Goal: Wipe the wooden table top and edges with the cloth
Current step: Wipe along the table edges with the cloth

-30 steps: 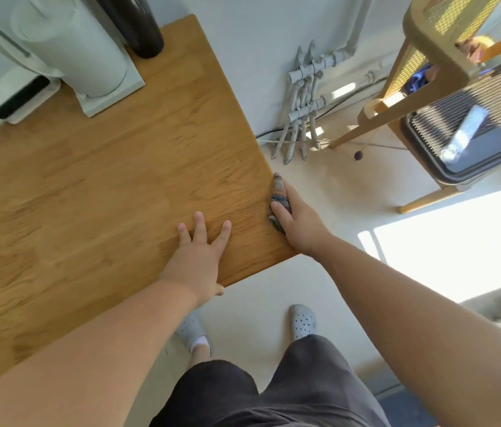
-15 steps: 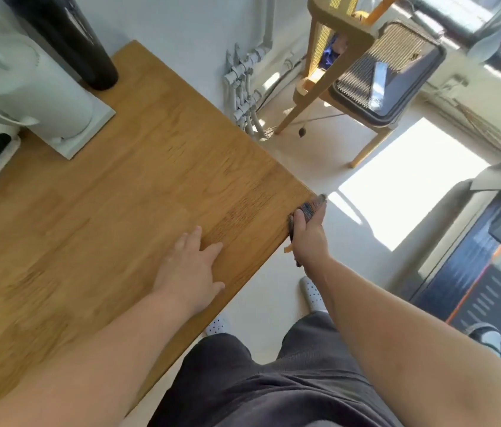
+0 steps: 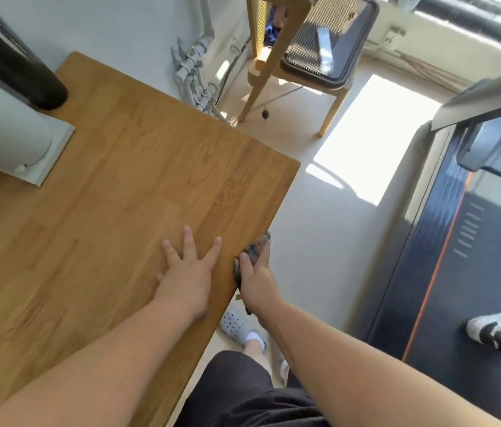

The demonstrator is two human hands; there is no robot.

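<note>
The wooden table [image 3: 104,211] fills the left half of the view, its near right corner pointing toward the floor. My left hand [image 3: 187,272] lies flat on the top with fingers spread, close to the front edge. My right hand [image 3: 257,282] grips a dark patterned cloth [image 3: 254,251] and holds it against the table's front edge, just right of my left hand. Part of the cloth is hidden under my fingers.
A white appliance on a square base [image 3: 12,140] and a black cylinder [image 3: 18,69] stand at the table's far left. Beyond the corner are wall pipes [image 3: 193,75], a wooden chair [image 3: 304,50] and a treadmill [image 3: 458,241] with another person's shoe [image 3: 495,329].
My right hand with the cloth has gone round the corner from the table's side edge to the front edge and slid along it toward me. The view has swung right.
</note>
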